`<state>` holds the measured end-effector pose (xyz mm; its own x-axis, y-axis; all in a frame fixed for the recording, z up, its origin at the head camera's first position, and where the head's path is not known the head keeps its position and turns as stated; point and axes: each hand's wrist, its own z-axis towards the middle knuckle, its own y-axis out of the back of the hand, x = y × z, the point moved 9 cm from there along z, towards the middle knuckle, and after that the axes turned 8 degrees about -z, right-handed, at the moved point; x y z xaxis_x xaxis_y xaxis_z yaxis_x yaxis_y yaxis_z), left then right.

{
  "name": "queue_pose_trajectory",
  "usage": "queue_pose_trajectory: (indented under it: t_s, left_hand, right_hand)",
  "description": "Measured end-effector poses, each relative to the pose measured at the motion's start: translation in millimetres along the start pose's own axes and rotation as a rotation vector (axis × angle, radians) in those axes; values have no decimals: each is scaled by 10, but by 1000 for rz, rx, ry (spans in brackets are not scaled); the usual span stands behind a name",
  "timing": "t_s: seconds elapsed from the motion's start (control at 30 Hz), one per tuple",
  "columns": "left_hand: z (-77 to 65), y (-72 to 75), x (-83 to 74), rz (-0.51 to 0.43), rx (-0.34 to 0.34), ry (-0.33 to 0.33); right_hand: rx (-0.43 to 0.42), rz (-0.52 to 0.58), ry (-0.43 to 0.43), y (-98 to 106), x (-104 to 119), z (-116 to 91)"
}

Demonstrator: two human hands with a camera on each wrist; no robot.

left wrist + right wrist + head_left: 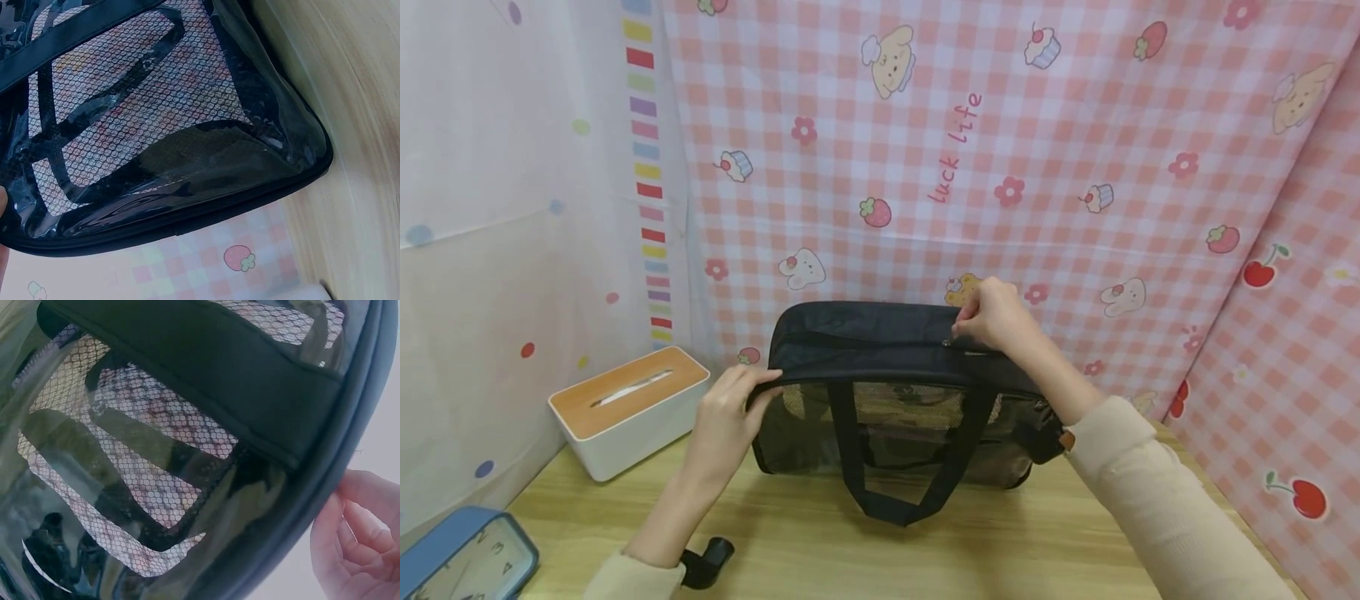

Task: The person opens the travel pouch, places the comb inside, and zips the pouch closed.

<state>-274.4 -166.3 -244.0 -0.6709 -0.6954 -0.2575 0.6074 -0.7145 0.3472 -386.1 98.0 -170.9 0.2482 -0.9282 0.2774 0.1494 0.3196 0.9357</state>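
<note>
A black bag [865, 362] with a clear plastic front and mesh at its back stands upright on the wooden table. Its black carry handle [898, 510] droops over the front. At the top left front edge, my left hand [722, 421] pinches the rim between thumb and fingers; only a sliver of it shows in the left wrist view. My right hand [996, 315] is above the top panel, thumb and forefinger pinched together at the zipper [976, 352]. The right wrist view shows those curled fingers beyond the bag's piped edge [319, 494]; the pull itself is largely hidden.
Left of the bag stands a white tissue box [632, 442] with a wood-coloured lid. A blue clock [467, 554] sits at the near left corner. Behind the bag hangs a pink checked cloth [880, 150], and another printed cloth [1292, 333] closes off the right side.
</note>
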Motion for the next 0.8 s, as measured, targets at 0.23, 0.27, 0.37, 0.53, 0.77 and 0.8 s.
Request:
queue_pose_trajectory:
  t_s: [0.23,0.27,0.37,0.53,0.77,0.8]
  left_hand:
    - [8,-26,-10,-9,6,-5]
    - [8,-25,-10,-8,5,-4]
    - [11,-14,-5,-3,-1,-1]
    - [22,-1,-12,-3,-6,-11]
    - [16,7,-24,0,-11,-17]
    - [15,9,-24,0,-13,-17]
  right_hand:
    - [-41,-73,27,145,-31,-68]
    - [-47,-84,32,164,-46,-77]
    - [-47,-90,30,196,-124,-100]
    - [-51,-100,10,235,-323,-149]
    - [-59,-101,-19,282,-629,-225]
    - [-63,-96,-21,284,-674,-239]
